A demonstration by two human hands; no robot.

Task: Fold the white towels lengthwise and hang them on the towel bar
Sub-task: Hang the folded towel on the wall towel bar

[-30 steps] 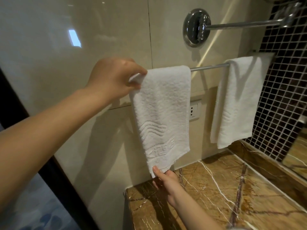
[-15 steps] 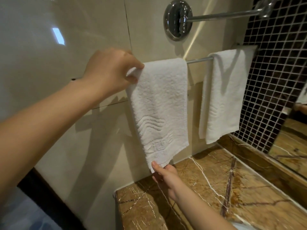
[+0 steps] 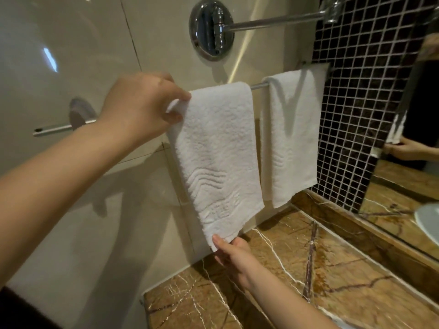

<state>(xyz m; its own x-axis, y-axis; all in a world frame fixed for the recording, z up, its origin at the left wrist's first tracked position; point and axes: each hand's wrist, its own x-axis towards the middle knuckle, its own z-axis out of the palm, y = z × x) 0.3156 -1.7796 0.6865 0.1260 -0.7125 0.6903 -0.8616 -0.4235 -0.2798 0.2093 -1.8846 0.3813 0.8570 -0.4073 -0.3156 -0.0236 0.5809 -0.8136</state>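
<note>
A folded white towel (image 3: 218, 157) with a wavy embossed band hangs over the thin chrome towel bar (image 3: 259, 85). My left hand (image 3: 142, 105) pinches its top left corner at the bar. My right hand (image 3: 234, 255) pinches its bottom left corner just above the counter. A second folded white towel (image 3: 292, 136) hangs on the same bar to the right, untouched. The bar's left end (image 3: 54, 128) sticks out past my left wrist.
A brown marble counter (image 3: 308, 269) lies below the towels. A round chrome wall mount with a long arm (image 3: 210, 29) sits above the bar. Dark mosaic tiles (image 3: 356, 91) and a mirror (image 3: 413, 162) are on the right; a white basin edge (image 3: 427, 222) shows in the mirror.
Both hands keep their hold on the left towel. The view has shifted, so the bar's left end and its wall mount now show.
</note>
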